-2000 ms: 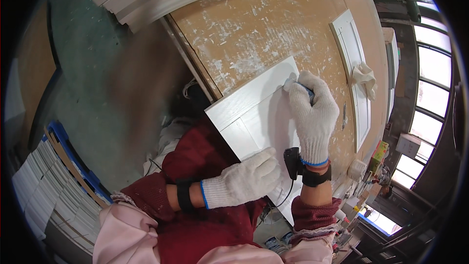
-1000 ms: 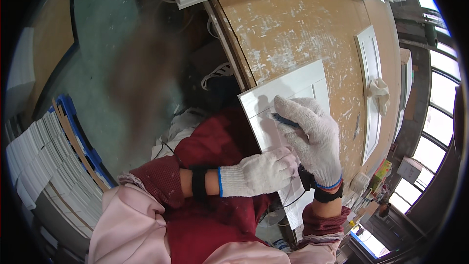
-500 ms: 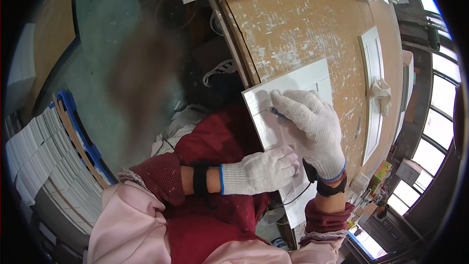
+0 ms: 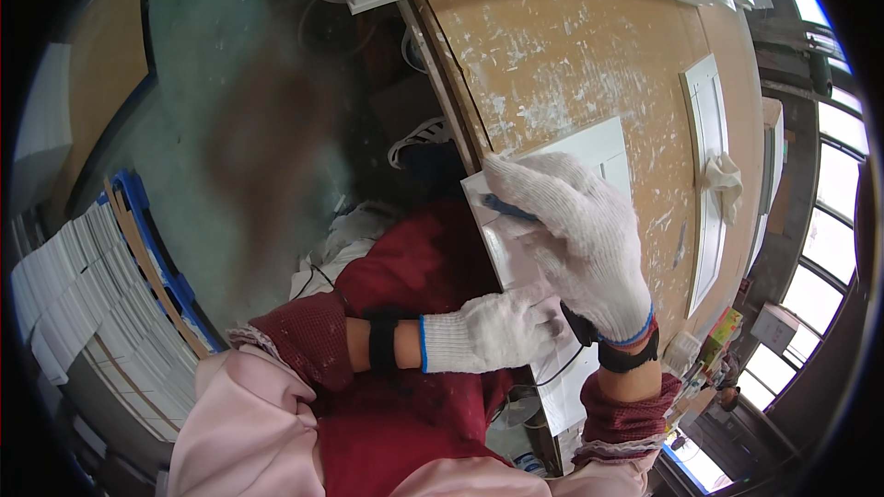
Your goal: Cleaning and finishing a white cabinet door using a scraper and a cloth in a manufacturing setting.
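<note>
You're carrying the blue-grey tool [image 4: 509,209] leftward now, its tip sitting closer to the left corner of the white panel [image 4: 597,141] than half a second ago, and well away from the far side where it was working two seconds back. Your right grip [image 4: 585,244] is closing around that tool in its knit glove, covering more of the panel's end than before. Your left grip [image 4: 502,331] is curling its fingers over the panel's near side, where two seconds ago they were lying straighter; whether it's pinching the edge, I cannot tell. The panel is resting on the paint-flecked desk [image 4: 571,46], its near edge overhanging toward you. Over to the right, the second panel [image 4: 706,133] is keeping its place, the cream cloth [image 4: 723,186] still draping it. The white box [image 4: 775,328] beyond is showing marks too small to read.
</note>
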Available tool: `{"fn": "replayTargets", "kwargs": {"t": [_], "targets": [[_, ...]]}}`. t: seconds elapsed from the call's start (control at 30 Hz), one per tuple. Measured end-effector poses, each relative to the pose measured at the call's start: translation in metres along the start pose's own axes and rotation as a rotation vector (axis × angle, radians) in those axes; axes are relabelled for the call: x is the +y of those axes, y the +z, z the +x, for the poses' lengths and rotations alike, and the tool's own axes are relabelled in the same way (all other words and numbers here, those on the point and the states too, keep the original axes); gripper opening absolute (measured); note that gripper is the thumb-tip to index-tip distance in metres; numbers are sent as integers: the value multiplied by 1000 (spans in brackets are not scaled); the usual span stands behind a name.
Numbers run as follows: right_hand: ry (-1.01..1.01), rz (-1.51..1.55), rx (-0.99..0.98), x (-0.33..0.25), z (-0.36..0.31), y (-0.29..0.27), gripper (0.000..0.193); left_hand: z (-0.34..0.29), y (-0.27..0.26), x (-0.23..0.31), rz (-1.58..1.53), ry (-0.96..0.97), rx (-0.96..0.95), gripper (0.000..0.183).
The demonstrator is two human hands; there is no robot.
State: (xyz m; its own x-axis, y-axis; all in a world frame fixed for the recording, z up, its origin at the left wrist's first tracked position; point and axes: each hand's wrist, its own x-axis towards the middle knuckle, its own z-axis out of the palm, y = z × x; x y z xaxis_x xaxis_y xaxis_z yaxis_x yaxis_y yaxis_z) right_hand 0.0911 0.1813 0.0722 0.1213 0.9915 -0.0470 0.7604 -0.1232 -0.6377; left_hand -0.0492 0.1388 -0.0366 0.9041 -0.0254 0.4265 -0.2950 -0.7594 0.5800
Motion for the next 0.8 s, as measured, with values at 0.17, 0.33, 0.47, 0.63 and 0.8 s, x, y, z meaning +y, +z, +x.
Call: {"fn": "replayTargets", "kwargs": {"t": [0.17, 0.33, 0.47, 0.63, 0.8], "targets": [[10, -18, -27, 0, 17, 12, 51, 1, 5, 9, -455, -310, -118, 21], [22, -110, 69, 3, 22, 15, 41, 5, 3, -6, 50, 86, 4, 20], [64, -25, 14, 4, 17, 15, 38, 4, -2, 0, 65, 79, -71, 20], [117, -9, 157, -1, 18, 9, 37, 2, -2, -4, -21, 13, -24, 22], [77, 16, 15, -4, 15, 9, 35, -1, -2, -2, 1, -61, 111, 15]]}}
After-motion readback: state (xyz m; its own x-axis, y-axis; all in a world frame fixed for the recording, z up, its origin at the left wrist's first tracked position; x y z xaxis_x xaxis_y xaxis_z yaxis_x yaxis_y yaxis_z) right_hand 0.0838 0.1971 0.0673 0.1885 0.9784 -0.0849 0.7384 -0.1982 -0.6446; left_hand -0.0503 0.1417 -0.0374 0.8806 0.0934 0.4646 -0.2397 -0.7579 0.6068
